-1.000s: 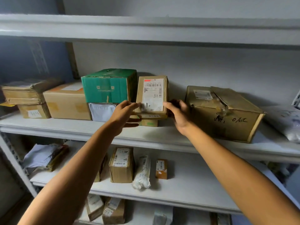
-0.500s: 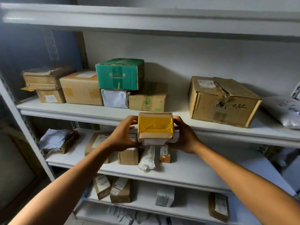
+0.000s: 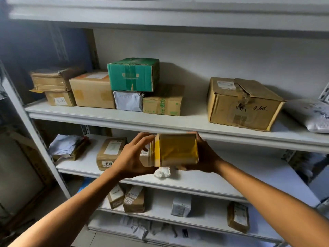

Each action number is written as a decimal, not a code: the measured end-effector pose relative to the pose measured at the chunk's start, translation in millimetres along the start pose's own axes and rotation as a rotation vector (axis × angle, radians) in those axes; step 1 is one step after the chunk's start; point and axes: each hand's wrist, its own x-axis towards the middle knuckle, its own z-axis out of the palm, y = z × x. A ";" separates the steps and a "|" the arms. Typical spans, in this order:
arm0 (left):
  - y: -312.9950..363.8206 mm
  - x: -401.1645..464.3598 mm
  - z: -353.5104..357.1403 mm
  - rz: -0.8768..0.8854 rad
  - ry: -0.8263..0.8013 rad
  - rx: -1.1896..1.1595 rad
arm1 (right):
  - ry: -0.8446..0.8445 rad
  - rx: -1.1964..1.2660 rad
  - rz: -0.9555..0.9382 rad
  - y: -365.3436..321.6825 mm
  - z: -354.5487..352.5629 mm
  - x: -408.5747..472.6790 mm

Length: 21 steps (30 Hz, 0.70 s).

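Observation:
A small cardboard parcel with yellow tape across its facing side is held in the air in front of the white shelving, below the edge of the upper shelf. My left hand grips its left side, fingers curled over the top edge. My right hand grips the right side and reaches underneath. The parcel's label is turned away from me.
On the upper shelf stand a green box on a white packet, several brown boxes, a large torn box and a white bag. Lower shelves carry small labelled parcels, and a white packet lies just below the held parcel.
Both hands lifted the parcel off the upper shelf, brought it down and toward me, and turned it so the yellow-taped side faces me.

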 end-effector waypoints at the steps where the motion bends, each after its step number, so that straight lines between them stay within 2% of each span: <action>1: 1.6 3.1 -5.6 -0.096 -0.065 -0.147 | -0.095 0.092 0.083 1.8 -5.3 -1.3; 3: -0.7 9.5 -11.5 -0.322 -0.167 -0.498 | -0.237 0.372 0.221 1.2 -12.8 -2.1; 4: -2.5 12.9 -11.8 -0.407 -0.195 -0.632 | -0.254 0.508 0.261 -1.4 -14.7 -0.9; 6: -1.2 19.1 -6.6 -0.501 -0.166 -0.745 | -0.167 0.645 0.347 -4.6 -14.3 3.3; 9: 9.0 37.7 2.3 -0.619 0.028 -0.818 | 0.038 0.702 0.386 -7.6 -16.5 7.8; 12: 20.8 68.7 9.5 -0.659 0.154 -0.846 | 0.180 0.667 0.321 -8.1 -34.5 15.6; 14: 30.5 92.5 13.9 -0.669 0.186 -0.838 | 0.201 0.625 0.280 -9.5 -47.8 22.0; 17: 35.4 128.3 19.9 -0.654 0.162 -0.832 | 0.264 0.459 0.330 -12.2 -60.6 31.5; 19: 32.5 148.8 25.3 -0.627 0.122 -0.822 | 0.387 0.359 0.378 -8.4 -59.7 38.8; 21: 27.5 164.5 34.1 -0.572 0.104 -0.747 | 0.553 0.251 0.347 3.6 -55.4 44.9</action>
